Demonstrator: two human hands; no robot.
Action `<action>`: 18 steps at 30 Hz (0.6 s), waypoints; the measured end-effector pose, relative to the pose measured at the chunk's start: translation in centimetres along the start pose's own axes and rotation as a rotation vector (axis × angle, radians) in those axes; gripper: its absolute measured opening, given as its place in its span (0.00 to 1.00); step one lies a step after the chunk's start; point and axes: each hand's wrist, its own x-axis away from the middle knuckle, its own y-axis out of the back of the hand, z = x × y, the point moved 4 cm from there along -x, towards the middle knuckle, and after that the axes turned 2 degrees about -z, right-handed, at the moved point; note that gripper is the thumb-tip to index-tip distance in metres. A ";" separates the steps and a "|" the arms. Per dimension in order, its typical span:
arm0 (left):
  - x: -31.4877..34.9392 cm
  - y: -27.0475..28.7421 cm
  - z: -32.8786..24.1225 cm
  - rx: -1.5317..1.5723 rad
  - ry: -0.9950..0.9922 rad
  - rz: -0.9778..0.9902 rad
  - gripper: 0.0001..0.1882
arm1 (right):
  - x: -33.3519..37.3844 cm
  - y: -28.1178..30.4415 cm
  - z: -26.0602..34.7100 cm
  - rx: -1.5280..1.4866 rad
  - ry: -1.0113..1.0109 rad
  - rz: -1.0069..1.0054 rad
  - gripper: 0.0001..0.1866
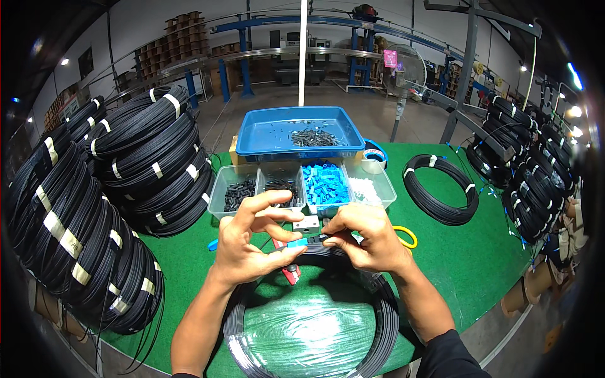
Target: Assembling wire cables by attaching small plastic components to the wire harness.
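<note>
A small blue connector is pinched between the thumb and fingertip of my left hand, its other fingers raised and curved. My right hand is closed, thumb and index fingertip pressed on a small black piece in line with the blue connector. Whether the two parts are joined, I cannot tell. Just behind the fingertips stands a small metal block. Beneath both hands lies a large coil of black cable, partly wrapped in clear film. A red-handled tool shows below my left thumb.
Beyond my hands, a clear divided box holds black parts, blue connectors and white pieces. A blue tray with black scraps stands behind it. Stacked cable coils crowd the left; another coil lies right, past a yellow handle.
</note>
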 end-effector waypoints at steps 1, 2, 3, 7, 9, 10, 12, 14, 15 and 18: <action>0.1 -0.1 -0.1 0.001 0.033 0.011 0.41 | 0.0 0.0 0.0 0.016 0.008 0.002 0.10; 0.2 -0.2 -0.1 0.003 0.065 0.022 0.41 | 0.1 0.0 0.1 0.032 0.016 0.003 0.10; 0.2 -0.2 0.0 0.004 0.065 0.021 0.41 | 0.1 0.0 0.1 0.032 0.015 0.004 0.10; 0.1 -0.2 -0.1 -0.080 0.001 0.040 0.42 | 0.1 -0.1 0.5 0.063 0.024 -0.011 0.10; 0.1 -0.3 -0.1 -0.067 -0.003 0.043 0.42 | 0.1 -0.2 0.5 0.075 0.026 -0.012 0.10; 0.2 -0.3 -0.1 -0.089 -0.008 0.038 0.41 | 0.1 -0.3 0.6 0.072 0.016 -0.020 0.09; 0.2 -0.4 -0.1 -0.064 0.022 0.004 0.38 | 0.1 -0.3 0.5 0.067 0.008 -0.029 0.09; -0.3 -0.2 -0.9 -0.150 -0.055 0.049 0.37 | 0.3 -0.2 0.4 0.051 -0.032 0.004 0.09; -0.4 -0.3 -1.4 -0.237 -0.132 0.095 0.36 | 0.5 -0.2 0.4 0.052 -0.033 0.005 0.09; -0.3 -0.3 -1.4 -0.226 -0.122 0.085 0.35 | 0.8 -0.5 0.4 0.026 -0.062 -0.009 0.09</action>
